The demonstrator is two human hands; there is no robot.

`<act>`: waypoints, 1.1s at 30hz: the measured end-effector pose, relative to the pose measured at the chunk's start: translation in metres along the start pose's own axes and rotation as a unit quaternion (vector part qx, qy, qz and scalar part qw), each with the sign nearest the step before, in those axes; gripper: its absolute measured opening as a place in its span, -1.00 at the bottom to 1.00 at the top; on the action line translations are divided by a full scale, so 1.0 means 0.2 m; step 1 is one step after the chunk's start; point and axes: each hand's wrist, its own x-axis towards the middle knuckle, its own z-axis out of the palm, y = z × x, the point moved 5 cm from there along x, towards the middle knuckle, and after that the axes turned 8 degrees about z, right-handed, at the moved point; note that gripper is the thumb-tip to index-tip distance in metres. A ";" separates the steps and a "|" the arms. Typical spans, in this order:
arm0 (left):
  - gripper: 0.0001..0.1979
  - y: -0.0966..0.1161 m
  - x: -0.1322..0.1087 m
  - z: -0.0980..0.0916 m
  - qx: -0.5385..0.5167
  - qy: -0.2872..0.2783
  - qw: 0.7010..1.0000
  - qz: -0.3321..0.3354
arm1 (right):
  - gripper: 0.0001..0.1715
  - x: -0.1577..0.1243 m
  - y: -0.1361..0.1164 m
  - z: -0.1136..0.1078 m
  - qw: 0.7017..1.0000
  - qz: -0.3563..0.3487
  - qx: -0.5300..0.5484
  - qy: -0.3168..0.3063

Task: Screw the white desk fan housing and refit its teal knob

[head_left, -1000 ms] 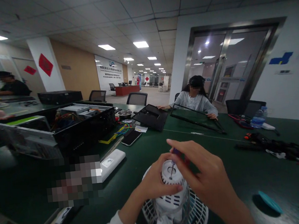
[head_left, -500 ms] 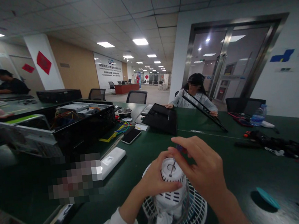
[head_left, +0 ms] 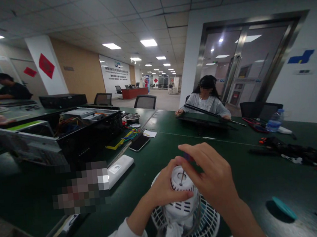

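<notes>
A small fan lies with its white plastic motor housing point(head_left: 183, 208) pointing up and its white wire guard point(head_left: 207, 230) below, resting on the green table. My left hand point(head_left: 165, 187) wraps the housing from the left. My right hand point(head_left: 210, 175) pinches a purple-handled screwdriver point(head_left: 188, 157) above it, and the fingers hide most of the handle. The thin metal shaft point(head_left: 182, 177) goes down into a central hole in the housing's top. A white cloth point(head_left: 173, 234) hangs at the housing's lower side.
An open computer case point(head_left: 86, 130) full of cables stands left, with a smartphone point(head_left: 139, 143) and white power bank point(head_left: 120, 170) beside it. A co-worker point(head_left: 206, 104) handles a black frame point(head_left: 204, 118) across the table. Black tools point(head_left: 298, 156) and a teal lid point(head_left: 284, 208) lie right.
The co-worker's black frame has tipped down nearly flat, and the black case beside the phone no longer shows. My hands stay on the fan and screwdriver.
</notes>
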 end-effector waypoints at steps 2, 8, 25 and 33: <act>-0.32 0.00 0.00 0.00 -0.004 0.003 1.000 0.000 | -0.76 0.01 0.00 0.00 1.000 0.007 0.017 -0.019; -0.33 0.00 0.00 0.00 -0.007 -0.004 1.000 0.001 | -0.75 0.01 -0.02 -0.03 0.997 0.004 0.064 -0.047; -0.36 0.00 0.00 0.01 0.005 -0.002 1.000 -0.026 | -0.74 -0.01 0.01 0.03 0.999 0.017 0.025 -0.035; -0.31 0.00 0.00 0.01 -0.017 -0.004 1.000 -0.007 | -0.64 0.00 0.03 0.00 0.986 0.059 0.114 -0.105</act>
